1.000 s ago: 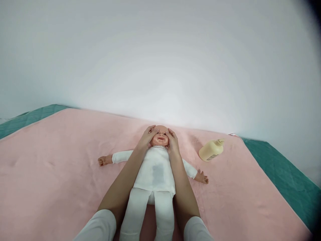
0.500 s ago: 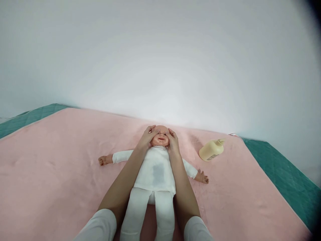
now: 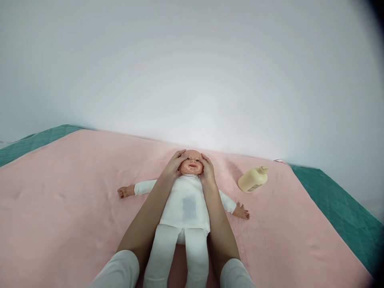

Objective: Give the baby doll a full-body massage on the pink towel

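A baby doll point(image 3: 184, 204) in a white top and white trousers lies on its back, arms spread to the sides, head toward the wall. My left hand point(image 3: 177, 162) cups the left side of the doll's head point(image 3: 193, 154), its thumb resting by the eye. On the opposite side my right hand point(image 3: 207, 166) curves round the head in the same way, thumb at the temple. Both forearms run along the doll's body. The fingers behind the head are partly hidden. A greyish patch shows on the front of the top.
A pale yellow pump bottle point(image 3: 253, 179) stands to the right, beyond the doll's outstretched arm. Everything rests on a pink sheet point(image 3: 75, 180), with a green quilted cover point(image 3: 336, 208) showing at both sides. A plain white wall point(image 3: 192, 72) rises behind.
My thumbs have slid slightly outward from the doll's eyes, so more of its face shows. My hands stay on its head; the doll's body and the bottle have not moved.
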Demonstrator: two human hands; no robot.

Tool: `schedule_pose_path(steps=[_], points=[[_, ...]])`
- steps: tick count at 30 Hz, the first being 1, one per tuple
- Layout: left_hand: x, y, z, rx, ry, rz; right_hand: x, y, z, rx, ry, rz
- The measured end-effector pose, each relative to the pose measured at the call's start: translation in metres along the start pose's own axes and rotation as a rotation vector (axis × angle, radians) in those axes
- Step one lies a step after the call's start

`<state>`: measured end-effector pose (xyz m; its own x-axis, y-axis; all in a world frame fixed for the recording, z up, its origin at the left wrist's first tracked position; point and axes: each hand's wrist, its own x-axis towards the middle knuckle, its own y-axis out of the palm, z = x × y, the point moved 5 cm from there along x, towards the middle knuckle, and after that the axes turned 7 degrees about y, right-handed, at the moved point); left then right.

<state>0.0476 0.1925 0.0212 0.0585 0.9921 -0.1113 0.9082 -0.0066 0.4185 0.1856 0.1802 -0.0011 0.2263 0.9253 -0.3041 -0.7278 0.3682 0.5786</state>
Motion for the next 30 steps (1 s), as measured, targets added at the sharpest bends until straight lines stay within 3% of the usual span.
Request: schedule_pose_path(steps=[11, 23, 30], points=[[0.003, -0.002, -0.001, -0.100, -0.026, 0.038, 0.008, -0.003, -0.004, 0.089, 0.060, 0.038], [0.006, -0.004, 0.001, -0.120, -0.088, 0.000, 0.014, -0.009, -0.007, 0.091, 0.079, 0.052], [0.001, 0.002, -0.001, -0.066, 0.010, 0.016, 0.003, -0.002, 0.000, 0.054, 0.035, 0.061]])
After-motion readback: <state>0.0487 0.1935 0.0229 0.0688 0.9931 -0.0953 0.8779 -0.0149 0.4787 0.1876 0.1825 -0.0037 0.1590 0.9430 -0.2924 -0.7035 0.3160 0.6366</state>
